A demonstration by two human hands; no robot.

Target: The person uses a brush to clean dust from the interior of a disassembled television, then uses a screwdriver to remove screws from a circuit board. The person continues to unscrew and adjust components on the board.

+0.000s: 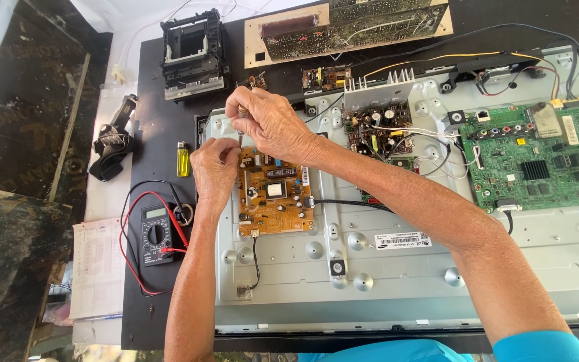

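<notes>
Nearest to the camera, 2 bare forearms reach over the open metal back panel [397, 268] of a flat television, which lies face down so its boards are on top. The left hand [214, 167] rests at the upper left corner of the brown power board [275, 193], fingers curled close together; it seems to steady the tip of the tool, but what exactly the fingertips pinch I cannot tell. The right hand [269, 121] is just above it, fingers closed around the handle of a screwdriver [239, 127], held upright so the shaft points straight down at that corner.

At the left side, on the black table [149, 74], lies a multimeter [155, 234] with red and black leads, near enough to grab, and a yellow lighter [182, 159] beside the panel edge. More to the right, the green main board [537, 157] sits fixed on the panel, with a second power board [383, 127] between. Farthest, a black plastic mechanism [192, 53] and another loose circuit board [350, 27] are put aside.
</notes>
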